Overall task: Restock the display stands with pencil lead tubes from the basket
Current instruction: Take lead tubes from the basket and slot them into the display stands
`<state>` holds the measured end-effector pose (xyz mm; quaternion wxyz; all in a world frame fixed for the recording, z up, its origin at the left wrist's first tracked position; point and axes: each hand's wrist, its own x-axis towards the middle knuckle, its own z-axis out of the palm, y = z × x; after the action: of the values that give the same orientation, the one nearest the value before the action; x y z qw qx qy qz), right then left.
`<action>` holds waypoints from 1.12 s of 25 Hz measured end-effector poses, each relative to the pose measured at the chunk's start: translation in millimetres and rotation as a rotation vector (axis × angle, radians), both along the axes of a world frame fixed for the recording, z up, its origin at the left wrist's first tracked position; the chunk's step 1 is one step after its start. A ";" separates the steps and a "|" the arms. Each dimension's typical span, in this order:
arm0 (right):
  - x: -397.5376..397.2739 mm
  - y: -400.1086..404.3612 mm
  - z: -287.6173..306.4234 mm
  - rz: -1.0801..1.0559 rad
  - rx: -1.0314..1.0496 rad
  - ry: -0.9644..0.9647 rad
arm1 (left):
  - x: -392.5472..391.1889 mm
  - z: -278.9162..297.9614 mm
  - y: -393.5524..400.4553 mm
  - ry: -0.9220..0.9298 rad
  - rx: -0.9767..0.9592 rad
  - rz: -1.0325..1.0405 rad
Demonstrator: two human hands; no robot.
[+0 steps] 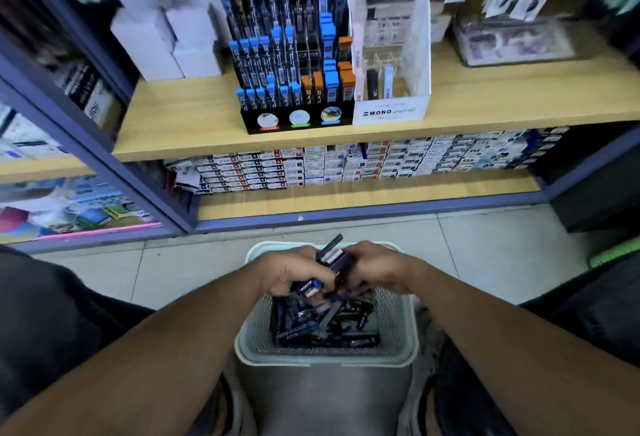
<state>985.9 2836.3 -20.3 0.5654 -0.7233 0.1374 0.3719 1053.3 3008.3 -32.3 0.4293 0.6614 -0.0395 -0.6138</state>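
Head view, looking down past two bare forearms at a shop shelf and the floor. Both hands meet over a pale mesh basket [394, 328] that sits on a grey stool [322, 397] between the person's knees. The basket holds a loose heap of dark pencil lead tubes [325, 328]. The left hand [287, 271] has its fingers curled down around a few tubes with blue and white ends. The right hand [372, 269] has its fingers curled around a small bundle of dark tubes [334, 253], one of which sticks up and away from the hand. The two hands are almost touching above the far half of the basket.

Beyond the basket, on a light wooden shelf [194, 117], stands a black tiered display stand [294, 120] filled with upright tubes capped in blue and orange. Just beside it on the right stands a white display stand [389, 113] marked MONO, holding a few tubes. Stacked small boxes [346, 165] fill the shelf below.
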 end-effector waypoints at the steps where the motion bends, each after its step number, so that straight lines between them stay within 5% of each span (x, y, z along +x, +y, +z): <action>1: 5.5 -4.3 15.8 0.026 0.023 -0.019 | 4.9 17.1 -2.1 -0.025 -0.018 -0.007; 8: 60.8 -28.2 144.8 -0.149 0.256 -0.381 | 51.1 141.4 -6.4 -0.133 -0.144 0.057; 12: 80.5 -17.6 191.5 -0.196 0.200 -0.604 | 65.8 194.3 -3.3 -0.166 -0.204 0.102; 17: 105.4 -15.3 231.2 -0.296 0.208 -0.678 | 78.4 230.8 -4.9 -0.225 -0.267 0.183; 24: 136.6 -33.2 256.9 -0.517 0.490 -0.690 | 89.8 238.4 -16.1 -0.152 -0.347 0.295; 28: 151.1 -35.8 266.2 -0.526 0.371 -0.762 | 113.2 260.0 -22.7 -0.170 -0.348 0.401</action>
<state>1137.0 2800.6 245.9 0.7691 -0.6359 0.0303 -0.0560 1166.5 2985.5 227.6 0.6446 0.6213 -0.0485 -0.4429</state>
